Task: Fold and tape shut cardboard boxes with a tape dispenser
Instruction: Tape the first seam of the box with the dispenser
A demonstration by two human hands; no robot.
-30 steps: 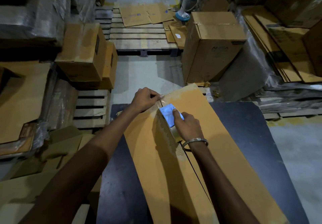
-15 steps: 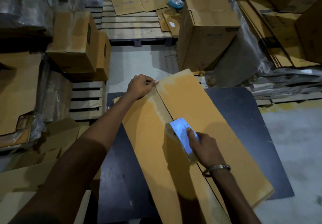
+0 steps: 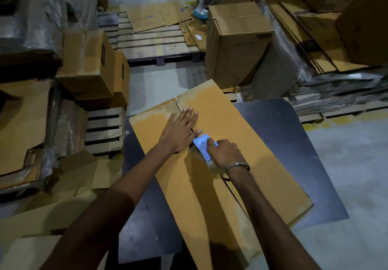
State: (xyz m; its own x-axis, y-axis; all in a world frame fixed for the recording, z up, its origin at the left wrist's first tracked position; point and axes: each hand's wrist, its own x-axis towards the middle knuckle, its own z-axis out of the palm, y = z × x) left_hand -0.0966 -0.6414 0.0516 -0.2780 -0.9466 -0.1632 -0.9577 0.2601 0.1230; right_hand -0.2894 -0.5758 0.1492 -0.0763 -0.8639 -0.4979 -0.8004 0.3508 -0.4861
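Observation:
A long brown cardboard box (image 3: 247, 150) lies on a dark table (image 3: 298, 141), its top flaps meeting along a centre seam. My left hand (image 3: 180, 131) lies flat with straight fingers on the left flap beside the seam, near the far end. My right hand (image 3: 225, 154) grips a blue tape dispenser (image 3: 202, 145) that sits on the seam just behind the left hand's thumb. Clear tape shows over the far end of the seam. The dispenser's underside is hidden by my hand.
A tall closed box (image 3: 235, 40) stands on the floor beyond the table. Smaller stacked boxes (image 3: 90, 68) sit on wooden pallets (image 3: 105, 133) at left. Flat cardboard sheets (image 3: 315, 34) pile at right and lower left. A fan base (image 3: 200, 13) stands at the back.
My left hand let go of the box's far edge and now lies flat on the flap. My right hand brought the dispenser from farther down the seam up to just behind the left hand.

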